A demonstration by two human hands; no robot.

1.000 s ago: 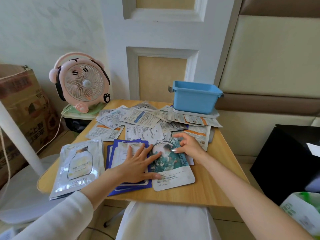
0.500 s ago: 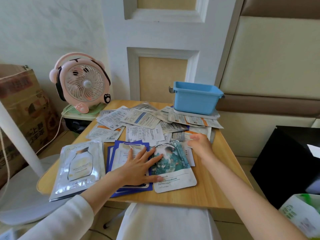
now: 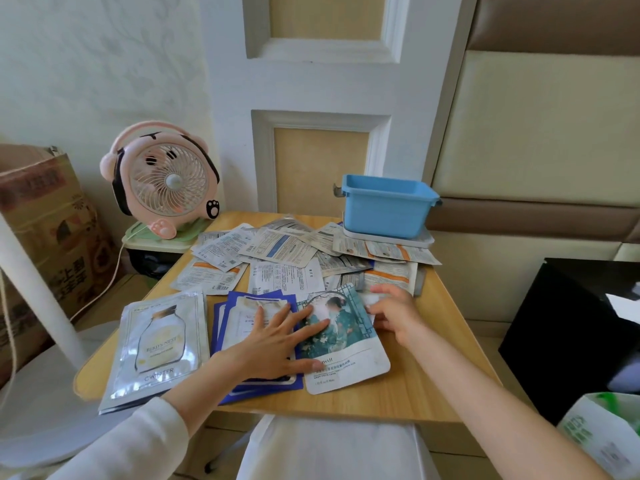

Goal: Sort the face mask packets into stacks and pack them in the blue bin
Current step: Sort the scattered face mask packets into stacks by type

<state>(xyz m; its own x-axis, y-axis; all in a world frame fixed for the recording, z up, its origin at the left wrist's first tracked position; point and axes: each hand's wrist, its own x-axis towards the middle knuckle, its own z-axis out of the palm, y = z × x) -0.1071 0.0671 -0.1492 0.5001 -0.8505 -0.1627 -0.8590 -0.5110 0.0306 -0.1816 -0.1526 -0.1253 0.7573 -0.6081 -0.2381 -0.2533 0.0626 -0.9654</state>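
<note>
My left hand [image 3: 277, 341] lies flat with spread fingers across a stack of blue-bordered packets [image 3: 239, 306] and the left part of a teal picture packet [image 3: 346, 341]. Left of these lies a silver bottle-print packet [image 3: 159, 341]. My right hand [image 3: 394, 313] sits at the teal packet's right edge. Its thumb and fingers pinch a blurred white packet [image 3: 377, 299] there. Several loose white and orange packets [image 3: 284, 251] cover the far half of the wooden table [image 3: 433, 375]. The blue bin [image 3: 384, 209] stands at the far right corner on a white lid [image 3: 388, 239].
A pink desk fan [image 3: 166, 181] stands on a side shelf at the table's far left, its cord hanging down. A cardboard box [image 3: 45, 220] is on the floor at left. A black block [image 3: 571, 341] stands right of the table.
My right hand drew back from the orange-striped packet towards me, to the teal packet's right edge. The teal packet shifted slightly right. My left hand stayed pressed flat.
</note>
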